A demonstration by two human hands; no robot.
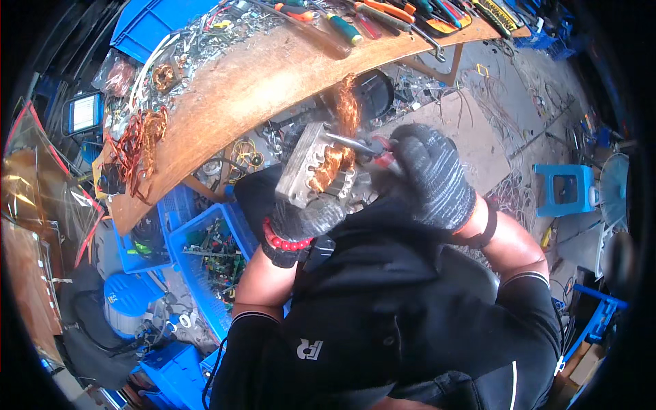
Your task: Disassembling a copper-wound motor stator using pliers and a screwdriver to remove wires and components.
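Observation:
My left hand [311,220], in a dark work glove, is closed round the lower side of a grey metal motor stator [295,174]. Copper windings [328,171] sit among the slots of its inner face. A loose bundle of copper wire [347,109] rises from the far side of the stator, toward the table edge. My right hand [437,179], in a grey knitted glove, is wrapped round red-handled pliers [384,158]. Their metal jaws [352,142] reach across the stator at the copper; blur hides whether they grip it.
A curved wooden table [253,78] lies ahead, bearing screwdrivers [342,29], wire scraps and a copper-wire bundle [152,133]. A blue crate [198,273] with circuit boards stands at left, near a blue stool [133,301]. Another blue stool [564,190] stands right.

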